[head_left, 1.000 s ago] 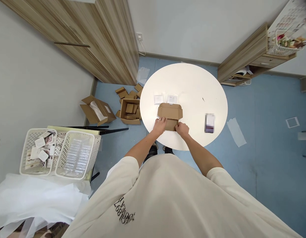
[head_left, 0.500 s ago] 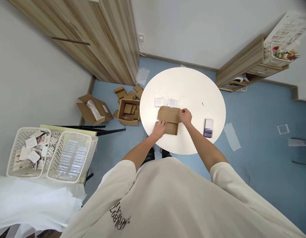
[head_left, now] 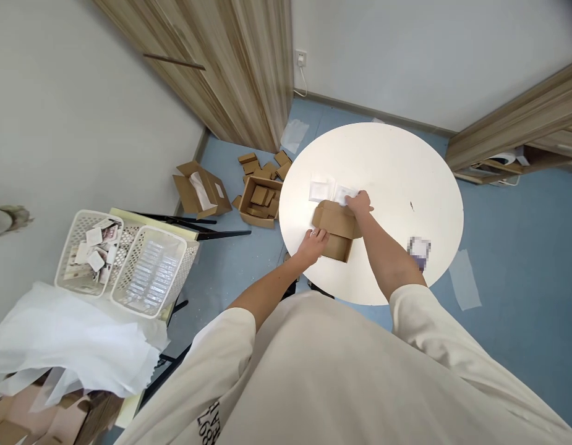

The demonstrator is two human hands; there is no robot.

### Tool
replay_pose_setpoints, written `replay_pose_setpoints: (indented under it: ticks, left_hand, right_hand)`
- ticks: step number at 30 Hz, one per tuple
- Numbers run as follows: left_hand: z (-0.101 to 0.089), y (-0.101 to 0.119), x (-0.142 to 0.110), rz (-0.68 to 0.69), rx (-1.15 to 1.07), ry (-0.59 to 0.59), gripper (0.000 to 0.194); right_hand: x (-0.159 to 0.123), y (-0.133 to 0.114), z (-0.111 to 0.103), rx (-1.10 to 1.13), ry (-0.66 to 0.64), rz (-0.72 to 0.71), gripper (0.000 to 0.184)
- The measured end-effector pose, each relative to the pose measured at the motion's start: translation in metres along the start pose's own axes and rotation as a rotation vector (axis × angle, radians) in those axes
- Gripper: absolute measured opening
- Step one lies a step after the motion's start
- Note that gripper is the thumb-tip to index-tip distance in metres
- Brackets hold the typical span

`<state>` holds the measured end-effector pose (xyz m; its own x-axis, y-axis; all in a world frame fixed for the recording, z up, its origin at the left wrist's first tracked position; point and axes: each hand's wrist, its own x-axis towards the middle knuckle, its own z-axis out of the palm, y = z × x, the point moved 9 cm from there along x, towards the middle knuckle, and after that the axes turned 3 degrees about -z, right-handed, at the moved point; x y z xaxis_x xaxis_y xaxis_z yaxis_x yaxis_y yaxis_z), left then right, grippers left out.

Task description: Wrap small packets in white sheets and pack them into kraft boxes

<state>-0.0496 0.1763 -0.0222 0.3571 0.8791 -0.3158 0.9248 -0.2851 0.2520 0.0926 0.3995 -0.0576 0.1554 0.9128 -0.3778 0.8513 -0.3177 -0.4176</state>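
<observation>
A brown cardboard box (head_left: 337,247) lies on the round white table with its lid flap raised towards the far side. My left hand (head_left: 313,245) grips the box at its left edge, fingers bent over the side. Beyond the flap, my right hand (head_left: 360,203) has its fingertips closed at the near right edge of a flat white packet (head_left: 343,193). A second flat white packet (head_left: 319,191) lies just to the left of that one. My fingers partly cover the right packet.
A blurred phone-like object (head_left: 418,252) lies at the right of the white table (head_left: 388,154). On the floor to the left stand a carton of small boxes (head_left: 259,203) and an open carton (head_left: 202,190). White baskets (head_left: 147,272) sit on a side table.
My right hand has left the box's flap and moved beyond it to the right packet. My left hand stays at the box's left side. The camera view has turned left.
</observation>
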Motion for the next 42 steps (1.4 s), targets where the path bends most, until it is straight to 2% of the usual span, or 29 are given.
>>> replay_pose_setpoints:
  ticks: [3, 5, 8, 12, 15, 17, 19, 21, 24, 28, 34, 38, 42]
  left_hand:
    - [0.0, -0.001, 0.0, 0.0, 0.009, -0.003, 0.092]
    - [0.001, -0.002, 0.001, -0.001, 0.008, 0.004, 0.093]
    - [0.001, -0.005, 0.003, -0.005, 0.006, 0.019, 0.092]
    - [0.003, -0.006, 0.004, -0.006, -0.008, 0.001, 0.09]
    - [-0.002, -0.007, 0.001, 0.0, -0.031, 0.0, 0.091]
    - [-0.008, -0.007, -0.003, 0.01, -0.05, 0.008, 0.093]
    - [-0.012, -0.007, -0.008, 0.01, -0.064, 0.011, 0.095]
    - [-0.016, -0.008, -0.012, 0.003, -0.095, 0.03, 0.095]
    - [-0.015, -0.012, -0.017, -0.05, -0.154, 0.023, 0.098]
    - [-0.013, -0.015, -0.019, -0.089, -0.203, 0.008, 0.105]
    - [-0.013, -0.017, -0.019, -0.083, -0.215, 0.025, 0.114]
    - [-0.011, -0.019, -0.018, -0.063, -0.211, 0.047, 0.116]
    - [-0.009, -0.02, -0.018, -0.057, -0.19, 0.047, 0.117]
  right_hand:
    - [0.0, 0.007, 0.001, 0.054, -0.048, 0.128, 0.034]
    - [0.0, 0.004, 0.0, 0.078, -0.038, 0.13, 0.033]
    - [-0.001, -0.005, -0.003, 0.111, 0.009, 0.078, 0.032]
    - [-0.011, -0.023, -0.019, 0.188, 0.07, -0.087, 0.03]
    - [-0.03, -0.022, -0.045, 0.266, 0.153, -0.146, 0.032]
    - [-0.051, -0.011, -0.059, 0.315, 0.183, -0.144, 0.034]
    - [-0.077, 0.008, -0.063, 0.347, 0.154, -0.117, 0.035]
    - [-0.108, 0.03, -0.059, 0.36, 0.117, -0.078, 0.036]
    - [-0.152, 0.057, -0.043, 0.396, 0.047, -0.019, 0.033]
    - [-0.187, 0.061, -0.018, 0.364, -0.029, 0.0, 0.026]
    - [-0.198, 0.044, 0.017, 0.145, -0.115, 0.025, 0.017]
    - [-0.197, 0.038, 0.035, 0.107, -0.146, 0.017, 0.014]
    - [-0.198, 0.035, 0.044, 0.103, -0.136, 0.02, 0.016]
